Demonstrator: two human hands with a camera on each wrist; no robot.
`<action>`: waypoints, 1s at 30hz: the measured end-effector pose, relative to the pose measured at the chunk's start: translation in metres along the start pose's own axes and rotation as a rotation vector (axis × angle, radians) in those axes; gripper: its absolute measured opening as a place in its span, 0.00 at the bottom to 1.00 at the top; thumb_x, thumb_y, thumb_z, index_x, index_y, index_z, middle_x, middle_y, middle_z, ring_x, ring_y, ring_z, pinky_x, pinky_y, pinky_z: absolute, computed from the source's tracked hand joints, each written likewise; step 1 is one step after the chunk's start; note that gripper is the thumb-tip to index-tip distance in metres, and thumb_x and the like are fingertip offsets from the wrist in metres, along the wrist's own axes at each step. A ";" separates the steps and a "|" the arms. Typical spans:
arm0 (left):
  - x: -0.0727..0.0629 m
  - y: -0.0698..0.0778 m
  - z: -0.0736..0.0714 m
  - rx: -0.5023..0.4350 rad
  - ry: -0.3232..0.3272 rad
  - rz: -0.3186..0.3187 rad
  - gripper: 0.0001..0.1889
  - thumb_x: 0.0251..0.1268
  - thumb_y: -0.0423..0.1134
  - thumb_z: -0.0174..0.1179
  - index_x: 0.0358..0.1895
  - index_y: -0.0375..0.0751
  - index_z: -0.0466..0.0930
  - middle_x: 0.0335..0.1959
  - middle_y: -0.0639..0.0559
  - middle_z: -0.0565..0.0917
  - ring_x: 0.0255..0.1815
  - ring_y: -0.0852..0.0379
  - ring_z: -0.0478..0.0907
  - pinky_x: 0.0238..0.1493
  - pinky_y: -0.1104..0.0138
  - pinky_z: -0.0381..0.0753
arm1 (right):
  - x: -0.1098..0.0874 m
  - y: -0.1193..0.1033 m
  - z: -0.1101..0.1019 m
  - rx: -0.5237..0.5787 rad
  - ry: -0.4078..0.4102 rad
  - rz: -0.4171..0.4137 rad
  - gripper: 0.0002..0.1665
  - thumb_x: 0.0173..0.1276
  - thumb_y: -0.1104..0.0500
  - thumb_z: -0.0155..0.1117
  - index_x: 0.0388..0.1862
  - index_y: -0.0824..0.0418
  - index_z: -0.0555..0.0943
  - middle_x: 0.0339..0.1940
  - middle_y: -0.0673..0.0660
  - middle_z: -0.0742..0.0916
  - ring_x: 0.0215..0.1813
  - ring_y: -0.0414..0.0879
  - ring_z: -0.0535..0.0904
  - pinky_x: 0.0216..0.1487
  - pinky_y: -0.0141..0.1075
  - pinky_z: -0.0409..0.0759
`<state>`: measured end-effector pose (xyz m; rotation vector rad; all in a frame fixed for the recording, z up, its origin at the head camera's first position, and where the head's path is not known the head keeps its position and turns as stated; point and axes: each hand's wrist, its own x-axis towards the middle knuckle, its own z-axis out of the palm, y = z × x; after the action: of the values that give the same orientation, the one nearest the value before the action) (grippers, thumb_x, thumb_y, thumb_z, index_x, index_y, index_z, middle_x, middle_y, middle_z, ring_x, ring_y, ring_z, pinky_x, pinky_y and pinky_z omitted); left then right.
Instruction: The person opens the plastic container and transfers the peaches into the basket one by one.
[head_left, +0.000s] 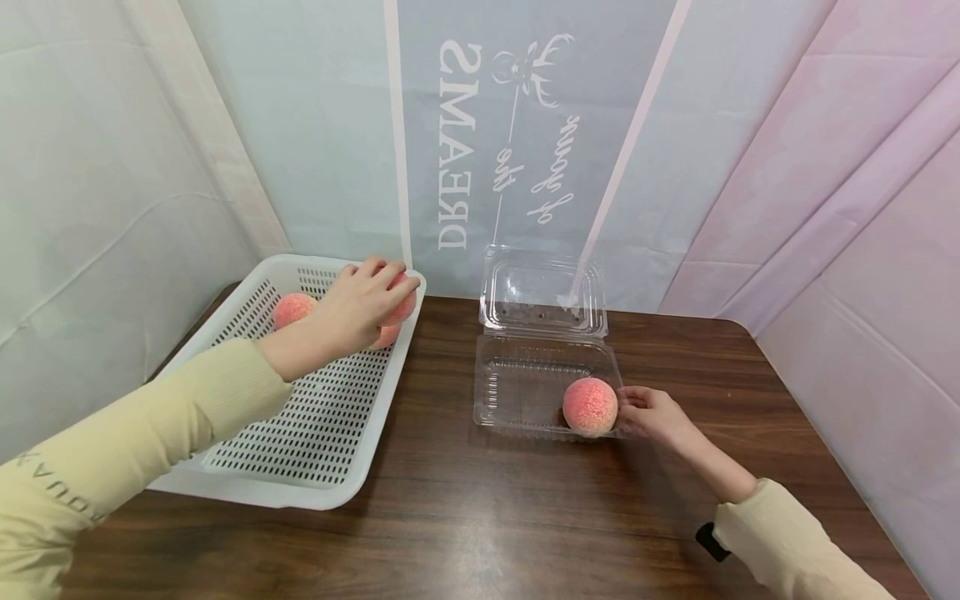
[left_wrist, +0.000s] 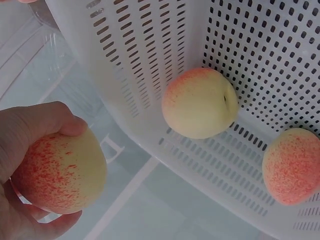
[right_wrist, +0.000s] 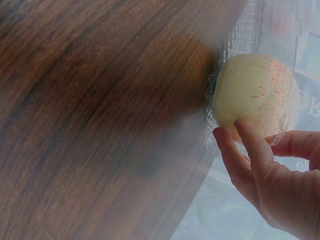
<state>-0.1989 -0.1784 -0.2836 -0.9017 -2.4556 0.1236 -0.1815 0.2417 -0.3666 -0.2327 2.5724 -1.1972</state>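
My left hand (head_left: 358, 307) grips a peach (left_wrist: 65, 172) over the far right corner of the white basket (head_left: 358, 467), its thumb and fingers curled around the fruit. Two more peaches lie inside: one (left_wrist: 200, 103) below the hand, partly hidden by it in the head view, and another (head_left: 294, 309) farther left. On the table, a clear plastic clamshell box (head_left: 517, 392) stands with its lid raised. One pink peach (head_left: 590, 407) sits in its near right corner. My right hand (head_left: 654, 417) pinches the box's right wall beside that peach, thumb on one side and fingers on the other.
The dark wooden table (head_left: 480, 500) runs under the basket and box. A printed curtain (head_left: 337, 125) hangs right behind them, close to the box's lid (head_left: 543, 287). Pale sheets (head_left: 862, 250) flank the table on both sides.
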 end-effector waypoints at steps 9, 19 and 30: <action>-0.004 -0.004 -0.002 -0.022 -0.028 -0.015 0.28 0.41 0.30 0.63 0.52 0.38 0.69 0.50 0.39 0.71 0.48 0.38 0.66 0.33 0.49 0.71 | -0.001 -0.001 0.000 0.003 0.001 -0.002 0.27 0.67 0.64 0.49 0.57 0.86 0.60 0.52 0.79 0.73 0.42 0.49 0.80 0.35 0.32 0.80; -0.008 -0.007 -0.003 -0.025 -0.047 -0.030 0.31 0.34 0.20 0.58 0.52 0.38 0.69 0.49 0.38 0.71 0.47 0.38 0.67 0.33 0.48 0.72 | -0.001 -0.001 -0.001 0.014 0.002 -0.002 0.27 0.66 0.65 0.49 0.57 0.86 0.60 0.52 0.79 0.73 0.40 0.47 0.80 0.35 0.32 0.80; -0.015 -0.011 -0.001 -0.036 -0.072 -0.049 0.30 0.33 0.19 0.59 0.48 0.38 0.69 0.48 0.39 0.71 0.47 0.38 0.67 0.31 0.49 0.71 | 0.000 -0.001 -0.001 0.011 0.004 -0.002 0.27 0.66 0.65 0.49 0.56 0.85 0.62 0.49 0.78 0.76 0.37 0.46 0.81 0.34 0.33 0.80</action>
<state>-0.1947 -0.1965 -0.2868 -0.8658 -2.5519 0.0970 -0.1821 0.2422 -0.3652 -0.2310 2.5693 -1.2131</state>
